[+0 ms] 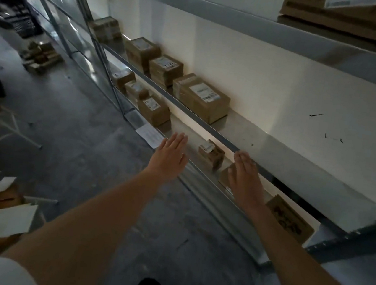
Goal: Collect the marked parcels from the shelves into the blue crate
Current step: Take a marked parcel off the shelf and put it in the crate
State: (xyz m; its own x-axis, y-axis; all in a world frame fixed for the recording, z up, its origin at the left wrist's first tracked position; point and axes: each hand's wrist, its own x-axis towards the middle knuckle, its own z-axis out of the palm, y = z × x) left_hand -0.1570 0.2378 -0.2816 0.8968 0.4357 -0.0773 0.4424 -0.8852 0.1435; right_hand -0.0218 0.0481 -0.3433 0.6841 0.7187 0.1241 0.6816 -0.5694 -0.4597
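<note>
**Reach toward the lower shelf**

Both hands flat, fingers together, empty: left hand (169,156) beside the shelf edge (204,175), right hand (245,178) over a parcel (224,177). Small parcel (211,154) at 12 o'clock between them; a one-handed grab may tip it. Crate unseen.

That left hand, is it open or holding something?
Open and empty: the left hand has flat, spread fingers, touching no parcel.
</note>
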